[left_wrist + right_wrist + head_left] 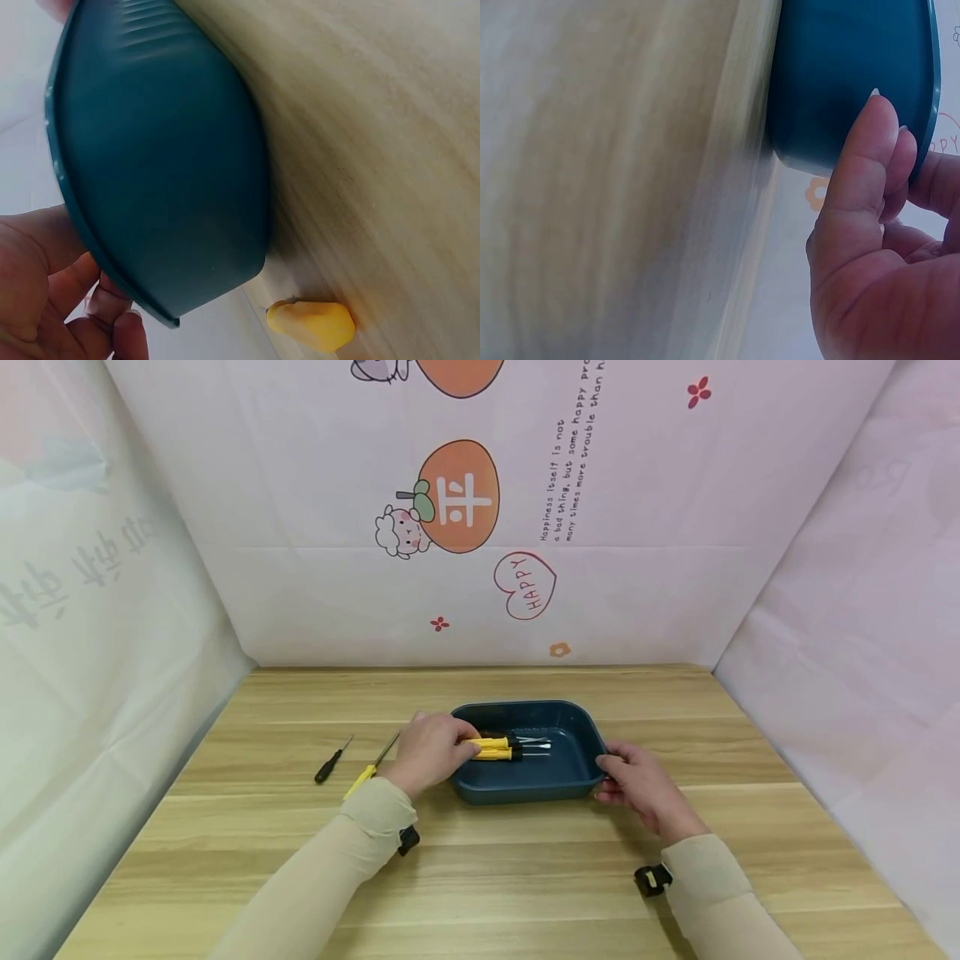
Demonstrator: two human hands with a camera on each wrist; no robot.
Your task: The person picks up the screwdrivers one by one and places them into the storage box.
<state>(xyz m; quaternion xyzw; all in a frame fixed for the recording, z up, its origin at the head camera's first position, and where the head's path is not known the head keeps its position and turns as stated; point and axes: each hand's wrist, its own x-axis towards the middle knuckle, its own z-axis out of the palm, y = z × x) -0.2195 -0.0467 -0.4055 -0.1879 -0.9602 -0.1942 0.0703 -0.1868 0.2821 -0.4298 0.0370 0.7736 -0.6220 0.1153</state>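
Steadily, the right hand [643,783] grips the blue tray [534,793] at about four o'clock on its rim, thumb over the top edge, fingers bent against the outer wall. Across at nine o'clock, the left hand [431,747] arches palm-down over the rim, its fingertips at the yellow-handled screwdrivers [493,755] inside; whether it pinches or merely touches them cannot be told. Their metal shafts point toward three o'clock. The tray is smooth, glossy and round-cornered, resting on the wood-grained table [495,881]. Outside it, toward nine o'clock, lie a loose yellow screwdriver [365,777] and, farther out, a slim black screwdriver [327,768], both blades aimed at one o'clock.
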